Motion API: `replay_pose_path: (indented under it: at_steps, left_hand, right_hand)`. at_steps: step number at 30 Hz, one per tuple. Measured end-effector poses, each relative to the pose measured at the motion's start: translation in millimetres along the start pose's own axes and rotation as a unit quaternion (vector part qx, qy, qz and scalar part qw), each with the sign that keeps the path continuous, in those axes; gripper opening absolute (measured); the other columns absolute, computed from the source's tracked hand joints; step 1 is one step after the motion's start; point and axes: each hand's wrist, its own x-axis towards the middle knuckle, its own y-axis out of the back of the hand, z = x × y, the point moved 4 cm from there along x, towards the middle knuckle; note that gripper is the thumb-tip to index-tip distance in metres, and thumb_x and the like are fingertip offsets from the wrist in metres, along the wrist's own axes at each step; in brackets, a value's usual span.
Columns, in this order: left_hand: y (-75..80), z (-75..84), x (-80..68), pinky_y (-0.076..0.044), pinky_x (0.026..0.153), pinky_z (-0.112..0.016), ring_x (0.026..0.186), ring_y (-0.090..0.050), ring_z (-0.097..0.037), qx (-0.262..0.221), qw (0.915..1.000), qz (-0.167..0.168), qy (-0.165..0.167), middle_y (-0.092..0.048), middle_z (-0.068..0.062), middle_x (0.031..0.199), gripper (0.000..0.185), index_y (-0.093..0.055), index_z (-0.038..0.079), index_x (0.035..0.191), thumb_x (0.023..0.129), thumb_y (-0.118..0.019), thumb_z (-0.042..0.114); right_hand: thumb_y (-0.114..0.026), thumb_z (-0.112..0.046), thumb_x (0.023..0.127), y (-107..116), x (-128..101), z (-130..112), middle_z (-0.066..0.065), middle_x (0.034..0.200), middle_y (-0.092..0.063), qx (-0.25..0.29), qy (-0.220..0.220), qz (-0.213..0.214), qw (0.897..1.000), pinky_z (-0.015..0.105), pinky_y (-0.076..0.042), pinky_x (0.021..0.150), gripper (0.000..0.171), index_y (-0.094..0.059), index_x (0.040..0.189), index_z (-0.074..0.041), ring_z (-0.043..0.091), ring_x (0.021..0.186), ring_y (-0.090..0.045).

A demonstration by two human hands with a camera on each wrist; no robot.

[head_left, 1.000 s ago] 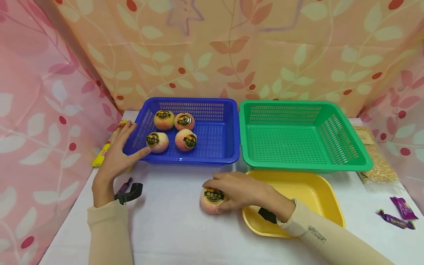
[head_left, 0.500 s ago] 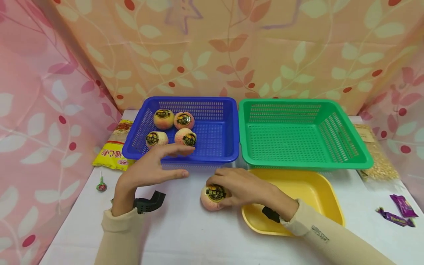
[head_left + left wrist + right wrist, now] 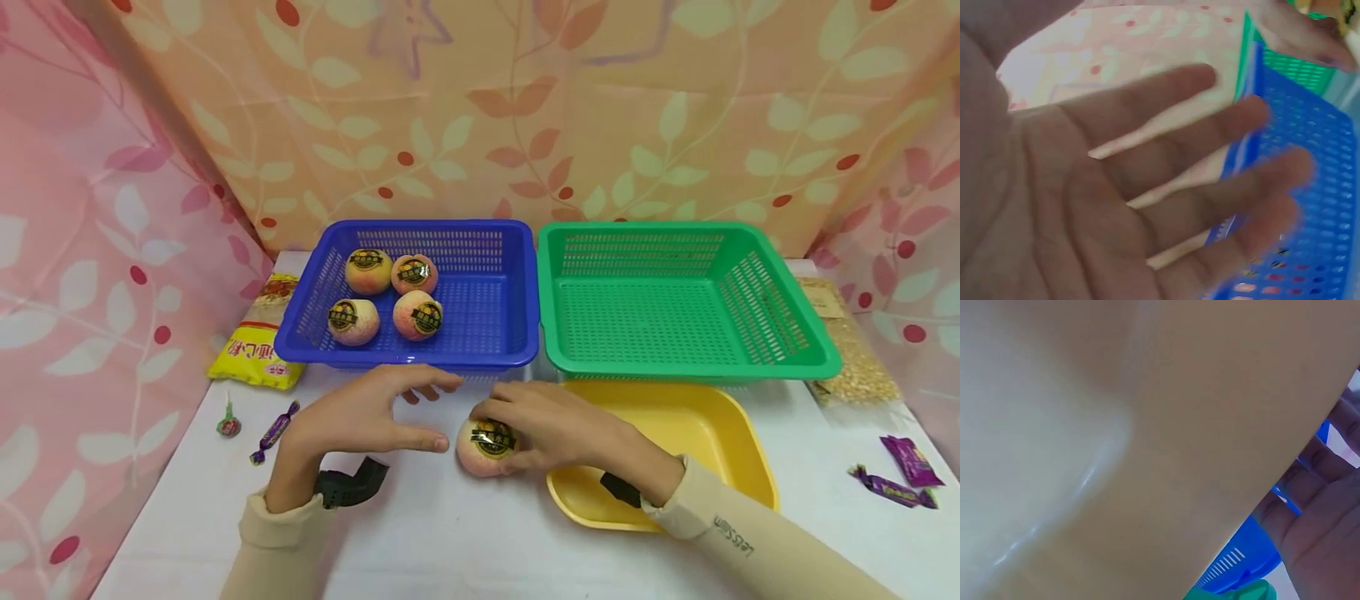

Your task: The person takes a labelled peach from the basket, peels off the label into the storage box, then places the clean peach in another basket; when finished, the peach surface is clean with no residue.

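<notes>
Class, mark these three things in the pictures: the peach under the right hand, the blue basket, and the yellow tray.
peach [image 3: 483, 450], head view, on its labelled front.
blue basket [image 3: 480, 360], head view, on its near rim.
yellow tray [image 3: 697, 425], head view, on its bare inside.

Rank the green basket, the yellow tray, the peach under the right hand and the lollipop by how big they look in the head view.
1. green basket
2. yellow tray, partly hidden by the forearm
3. peach
4. lollipop
</notes>
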Motion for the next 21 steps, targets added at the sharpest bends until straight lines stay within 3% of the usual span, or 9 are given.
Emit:
replay_pose_path:
  at_steps: [5, 9, 12, 17, 21]
  left_hand:
    - [-22.4, -15.3, 14.1, -0.054, 0.099, -0.048, 0.118, -0.065, -0.03, -0.006, 0.9976, -0.064, 0.027, -0.063, -0.009, 0.139, 0.079, -0.053, 0.013, 0.147, 0.081, -0.084, 0.045]
    - [-39.9, -30.3, 25.1, -0.05, 0.106, -0.05, 0.125, -0.06, -0.032, -0.01, 0.9937, -0.102, 0.046, -0.06, -0.012, 0.141, 0.088, -0.05, 0.008, 0.148, 0.077, -0.088, 0.043]
    - [-49.2, -37.9, 31.9, -0.045, 0.112, -0.049, 0.13, -0.056, -0.029, -0.006, 0.9926, -0.114, 0.041, -0.059, -0.009, 0.142, 0.094, -0.049, 0.007, 0.148, 0.072, -0.092, 0.042]
    - [-61.6, -44.4, 42.8, -0.041, 0.115, -0.042, 0.13, -0.052, -0.019, 0.011, 0.9933, -0.114, 0.016, -0.059, 0.005, 0.141, 0.095, -0.053, 0.019, 0.144, 0.063, -0.096, 0.045]
    - [-70.0, -47.8, 49.8, -0.043, 0.107, -0.034, 0.115, -0.05, -0.011, -0.004, 0.9934, -0.115, 0.002, -0.061, 0.016, 0.126, 0.081, -0.058, 0.031, 0.133, 0.063, -0.096, 0.046]
  right_hand:
    - [-0.083, -0.049, 0.081, -1, -3, -1, -0.008, 0.104, -0.061, -0.002, 0.007, 0.007, 1.0, 0.025, -0.051, 0.079, 0.058, -0.065, 0.129, -0.022, 0.006, 0.088, -0.054]
    - [-0.084, -0.048, 0.081, 0, -5, -1, -0.009, 0.105, -0.061, -0.001, 0.003, 0.008, 1.0, 0.025, -0.052, 0.079, 0.059, -0.065, 0.131, -0.023, 0.005, 0.089, -0.055]
    - [-0.084, -0.048, 0.081, 2, -6, -2, -0.01, 0.106, -0.061, 0.003, 0.009, 0.015, 1.0, 0.025, -0.052, 0.078, 0.06, -0.064, 0.132, -0.024, 0.005, 0.089, -0.055]
    - [-0.083, -0.042, 0.084, 6, -8, -1, -0.009, 0.104, -0.061, 0.026, 0.017, 0.034, 0.999, 0.023, -0.049, 0.075, 0.051, -0.067, 0.129, -0.024, 0.005, 0.086, -0.052]
    - [-0.078, -0.036, 0.09, 8, -6, 1, -0.007, 0.101, -0.06, 0.062, 0.011, 0.034, 0.997, 0.019, -0.045, 0.073, 0.039, -0.071, 0.126, -0.023, 0.009, 0.086, -0.052]
